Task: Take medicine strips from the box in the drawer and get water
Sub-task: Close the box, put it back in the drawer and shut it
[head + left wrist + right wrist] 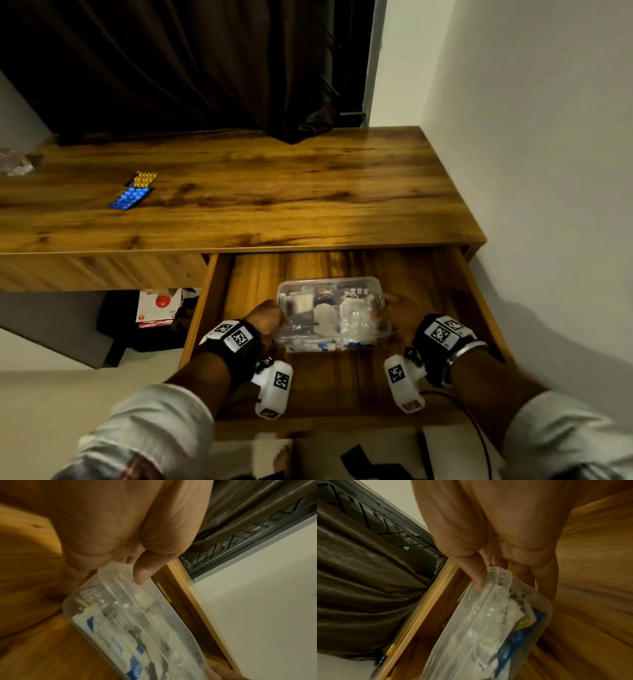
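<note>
Clear lidded box, packed with medicine packets, sits inside the open drawer; left hand and right hand grip its ends.

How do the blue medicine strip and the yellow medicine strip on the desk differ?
The blue strip looks longer than the yellow strip. The blue strip lies nearer the desk's front edge; the yellow strip lies behind it, toward the curtain. Their ends meet or overlap; which cannot be told. Both lie flat on the wooden desk, untouched by either hand.
</note>
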